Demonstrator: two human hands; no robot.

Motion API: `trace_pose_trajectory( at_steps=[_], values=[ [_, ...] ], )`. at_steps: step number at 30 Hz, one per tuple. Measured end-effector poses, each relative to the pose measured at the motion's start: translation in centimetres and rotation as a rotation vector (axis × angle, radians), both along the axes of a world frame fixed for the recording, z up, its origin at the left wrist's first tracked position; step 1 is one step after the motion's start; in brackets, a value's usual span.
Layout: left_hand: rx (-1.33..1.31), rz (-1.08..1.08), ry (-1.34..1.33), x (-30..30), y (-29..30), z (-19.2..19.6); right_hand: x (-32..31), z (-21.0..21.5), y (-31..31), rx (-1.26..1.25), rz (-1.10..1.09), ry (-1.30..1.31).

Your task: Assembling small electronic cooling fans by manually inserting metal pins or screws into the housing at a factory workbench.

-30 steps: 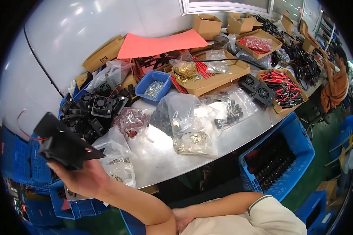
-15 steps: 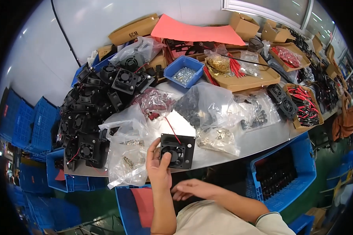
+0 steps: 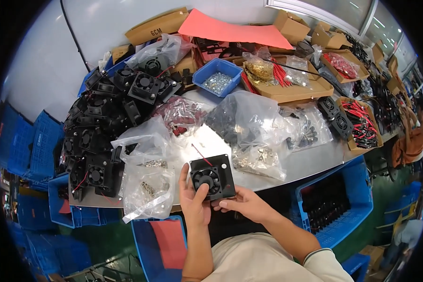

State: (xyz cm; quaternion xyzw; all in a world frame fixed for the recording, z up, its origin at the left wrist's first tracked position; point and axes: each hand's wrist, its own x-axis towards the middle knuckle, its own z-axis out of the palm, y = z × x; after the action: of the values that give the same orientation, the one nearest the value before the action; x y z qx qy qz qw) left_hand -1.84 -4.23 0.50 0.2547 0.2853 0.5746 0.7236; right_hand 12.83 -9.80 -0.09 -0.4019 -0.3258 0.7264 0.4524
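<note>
My left hand (image 3: 195,203) grips a black square fan unit (image 3: 213,176), its thumb on the front near the hub and its fingers along the left side. A thin red wire (image 3: 200,153) sticks up from the top of the unit, and a round silver spot shows near its upper right corner. At the unit's lower right corner is my right hand (image 3: 243,205), thumb and fingers drawn together in a pinch. Whatever those fingers hold, if anything, is too small to make out. Both hands are just above the table's front edge.
Similar fan units (image 3: 96,117) are heaped at the left of the metal table (image 3: 199,145). Clear bags of small parts (image 3: 150,181), a blue bin of metal hardware (image 3: 217,80) and cardboard trays (image 3: 296,91) surround the work spot. Blue crates (image 3: 336,202) stand below the front edge.
My right hand has risen from below the table edge to the fan unit's lower right corner. The left hand still holds the unit, now slightly tilted.
</note>
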Motion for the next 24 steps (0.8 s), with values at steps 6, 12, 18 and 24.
trace_pose_trajectory(
  at_steps=[6,12,18,24],
  values=[
    [0.129,-0.016,0.108,0.2,-1.5,-0.3,1.4,0.6,0.0,0.026,-0.251,0.064],
    [0.124,-0.114,0.062,-0.2,-2.0,-1.1,2.0,0.4,-0.1,0.035,-0.329,0.050],
    [0.091,-0.080,0.136,-1.6,-1.1,0.2,6.7,4.0,-0.6,0.365,0.094,-0.685],
    [0.173,-0.121,0.446,-2.0,1.7,0.6,15.7,5.6,1.4,0.438,-0.630,-1.233]
  ],
)
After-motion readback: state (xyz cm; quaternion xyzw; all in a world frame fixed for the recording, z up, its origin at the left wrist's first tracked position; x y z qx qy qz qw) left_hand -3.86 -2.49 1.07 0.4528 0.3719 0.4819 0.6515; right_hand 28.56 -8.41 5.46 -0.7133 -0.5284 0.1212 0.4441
